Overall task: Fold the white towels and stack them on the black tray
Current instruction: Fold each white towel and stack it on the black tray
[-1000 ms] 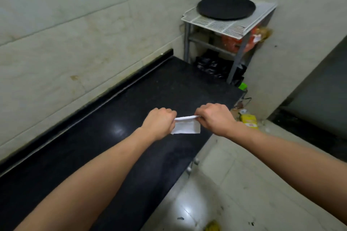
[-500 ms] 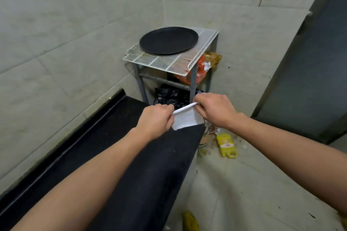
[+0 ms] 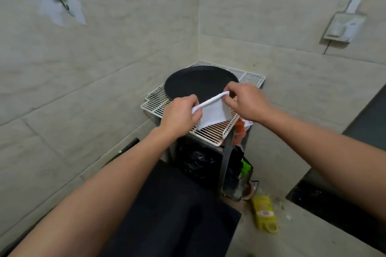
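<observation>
Both hands pinch the folded white towel [image 3: 213, 113] by its top edge, left hand [image 3: 179, 117] at 1 corner, right hand [image 3: 246, 102] at the other; it hangs above the black tray's [image 3: 188, 83] near rim.

Dim, flat indoor light with a greenish-grey cast.
The black tray [image 3: 188, 83] sits in the sharpest part of the frame and shows only a faint sheen (no hard glare). The white towel [image 3: 215, 113] just in front of the tray is the brightest patch. Under the tray, the lower shelves of the rack [image 3: 211, 136] sink into deep shadow. Far up and left of the tray a wall hook [image 3: 62, 4] is smeared by blur, and the joints of the tiled wall [image 3: 94, 52] bow toward the frame edges.
</observation>
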Demonstrator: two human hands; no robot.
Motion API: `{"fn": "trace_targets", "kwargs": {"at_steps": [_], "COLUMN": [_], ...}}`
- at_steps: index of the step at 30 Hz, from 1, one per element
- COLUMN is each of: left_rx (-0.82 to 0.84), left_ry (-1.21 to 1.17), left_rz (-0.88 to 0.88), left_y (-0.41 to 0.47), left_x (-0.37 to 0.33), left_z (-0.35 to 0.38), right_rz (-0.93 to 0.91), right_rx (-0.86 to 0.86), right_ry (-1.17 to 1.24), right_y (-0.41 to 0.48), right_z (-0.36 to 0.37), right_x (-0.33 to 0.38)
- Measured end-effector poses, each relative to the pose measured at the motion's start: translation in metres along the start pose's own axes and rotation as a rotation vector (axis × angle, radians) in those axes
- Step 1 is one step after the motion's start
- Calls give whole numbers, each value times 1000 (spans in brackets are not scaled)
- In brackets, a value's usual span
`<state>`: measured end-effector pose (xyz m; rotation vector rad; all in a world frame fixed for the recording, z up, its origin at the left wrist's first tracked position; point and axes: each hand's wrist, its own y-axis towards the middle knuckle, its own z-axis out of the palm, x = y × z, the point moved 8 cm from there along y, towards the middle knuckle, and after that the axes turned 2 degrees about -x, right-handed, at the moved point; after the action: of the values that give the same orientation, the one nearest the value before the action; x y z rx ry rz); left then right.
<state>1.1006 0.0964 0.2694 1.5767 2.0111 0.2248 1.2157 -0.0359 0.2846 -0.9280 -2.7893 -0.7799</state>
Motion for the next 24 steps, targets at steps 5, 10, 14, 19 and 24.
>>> {"fn": "trace_targets", "kwargs": {"at_steps": [5,10,14,19,24], "left_rx": [-20,-85,-95,-132,-229], "left_ry": [-189,-450,-612,-651,-467], "left_rz": [-233,-519,-761,-958,-1097], "left_y": [55,100,124,144,155], "left_x": [42,97,128,167,209], "left_z": [26,62,95,129,140], "right_rz": [49,74,51,40,-37], "right_rx": [81,214,323,405,480], "right_ry": [200,521,657,639,507], "right_y": [82,158,203,252,286], "right_z": [39,97,148,215,267], "right_x": [-37,-63,-78,-88,-73]}}
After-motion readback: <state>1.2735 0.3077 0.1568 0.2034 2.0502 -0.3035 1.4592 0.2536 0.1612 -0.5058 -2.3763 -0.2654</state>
